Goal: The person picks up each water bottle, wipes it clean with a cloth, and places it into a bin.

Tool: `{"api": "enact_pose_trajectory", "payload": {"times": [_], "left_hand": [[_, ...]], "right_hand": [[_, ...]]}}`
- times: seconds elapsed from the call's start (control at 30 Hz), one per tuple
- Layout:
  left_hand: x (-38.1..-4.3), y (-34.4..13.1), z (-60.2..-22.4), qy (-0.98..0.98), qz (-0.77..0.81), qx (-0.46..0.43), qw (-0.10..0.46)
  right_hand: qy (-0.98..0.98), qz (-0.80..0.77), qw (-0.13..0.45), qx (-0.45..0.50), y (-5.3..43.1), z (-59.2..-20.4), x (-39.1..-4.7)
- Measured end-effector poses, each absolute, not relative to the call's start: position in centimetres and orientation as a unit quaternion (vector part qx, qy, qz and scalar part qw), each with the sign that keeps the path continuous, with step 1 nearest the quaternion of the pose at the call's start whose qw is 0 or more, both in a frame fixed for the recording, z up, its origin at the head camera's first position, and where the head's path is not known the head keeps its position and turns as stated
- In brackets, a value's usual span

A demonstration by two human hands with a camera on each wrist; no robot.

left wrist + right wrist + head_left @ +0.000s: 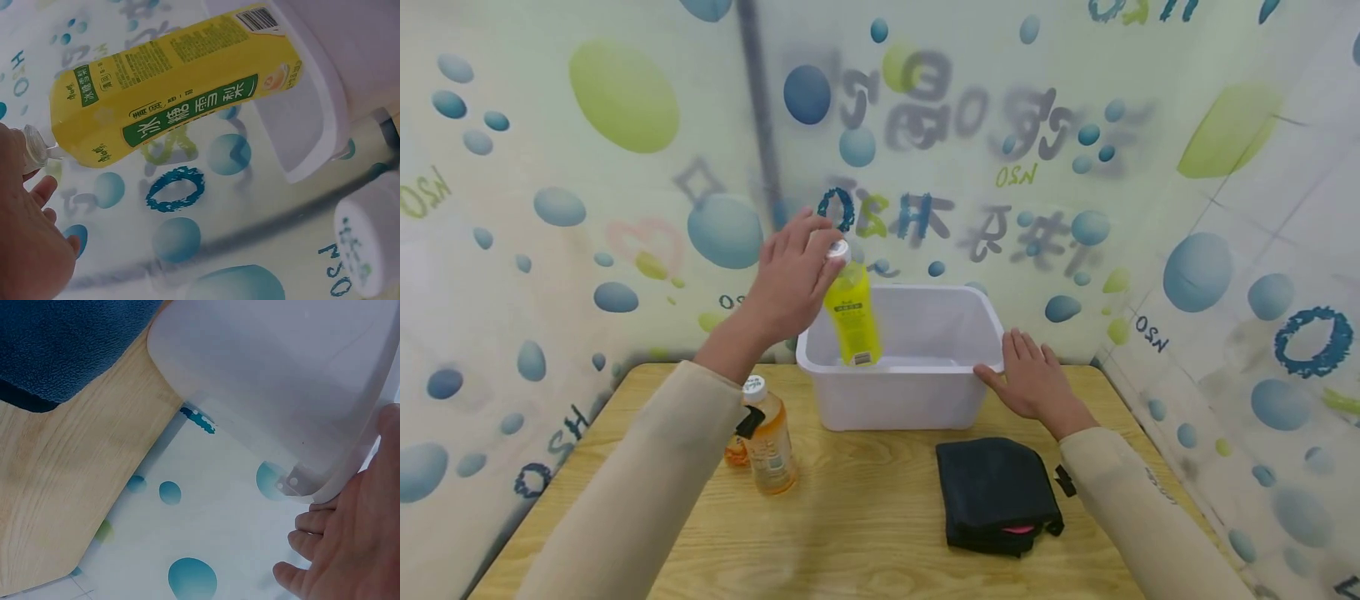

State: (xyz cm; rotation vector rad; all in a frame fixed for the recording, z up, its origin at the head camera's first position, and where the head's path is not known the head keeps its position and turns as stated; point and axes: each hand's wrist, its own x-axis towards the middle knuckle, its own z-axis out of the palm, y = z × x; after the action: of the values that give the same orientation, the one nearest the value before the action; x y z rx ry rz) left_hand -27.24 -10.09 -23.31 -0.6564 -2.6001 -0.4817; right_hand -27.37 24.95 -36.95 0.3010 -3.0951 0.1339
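Observation:
A yellow drink bottle (854,321) with a white cap tilts slightly, its base seen against the left part of a white plastic bin (901,402). My left hand (793,279) pinches it at the cap and neck. In the left wrist view the label of the bottle (181,84) shows green panels and a barcode near the base. I cannot tell whether its base touches the bin. On the bin's right front corner rests my right hand (1033,379), thumb at the rim and fingers extended; the right wrist view shows this hand (350,531) against the rim.
Left of the bin, an orange-tinted drink bottle (771,446) with a white cap stands on the wooden table (842,517), with another orange item (736,452) partly behind it. A folded black cloth item (996,492) lies at the front right. Patterned curtains (925,167) enclose the table.

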Motion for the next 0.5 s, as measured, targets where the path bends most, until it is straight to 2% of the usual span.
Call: {"api": "enact_pose_trajectory", "payload": {"times": [0.5], "left_hand": [[-29.2, -9.6, -27.7, -0.976, -0.075, -0.176, 0.104]], "right_hand": [[-0.995, 0.027, 0.019, 0.093, 24.6, -36.8, -27.1]]}}
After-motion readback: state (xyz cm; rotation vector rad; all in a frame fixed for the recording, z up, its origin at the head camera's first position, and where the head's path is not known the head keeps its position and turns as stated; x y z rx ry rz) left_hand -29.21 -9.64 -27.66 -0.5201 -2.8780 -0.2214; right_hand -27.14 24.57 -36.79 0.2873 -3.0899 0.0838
